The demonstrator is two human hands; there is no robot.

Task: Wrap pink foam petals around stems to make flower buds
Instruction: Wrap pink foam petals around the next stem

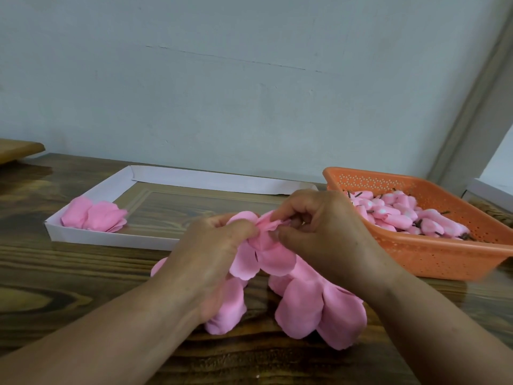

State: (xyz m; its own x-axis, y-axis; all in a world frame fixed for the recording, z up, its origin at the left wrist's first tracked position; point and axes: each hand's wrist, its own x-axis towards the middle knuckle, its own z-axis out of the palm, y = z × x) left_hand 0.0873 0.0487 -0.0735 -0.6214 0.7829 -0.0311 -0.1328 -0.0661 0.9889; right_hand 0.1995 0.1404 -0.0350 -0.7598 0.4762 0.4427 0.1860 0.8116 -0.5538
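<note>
- Two hands meet above the middle of the wooden table [83, 273], both working one pink petal piece [266, 254].
- Left hand [211, 245] has its fingers curled, pinching the gathered top of the petal piece from the left.
- Right hand [319, 226] has thumb and fingers curled, pinching the same gathered top from the right; whether a stem sits inside the fold cannot be told.
- Several loose pink petals [319, 309] lie on the table beneath the wrists, some partly hidden by the left forearm.
- One orange basket [433, 257] stands just right of the right hand, holding finished pink buds [399, 215] with dark stems.
- One shallow white tray [111, 237] lies behind the left hand, with a small pile of petals [94, 215] in its left corner.
</note>
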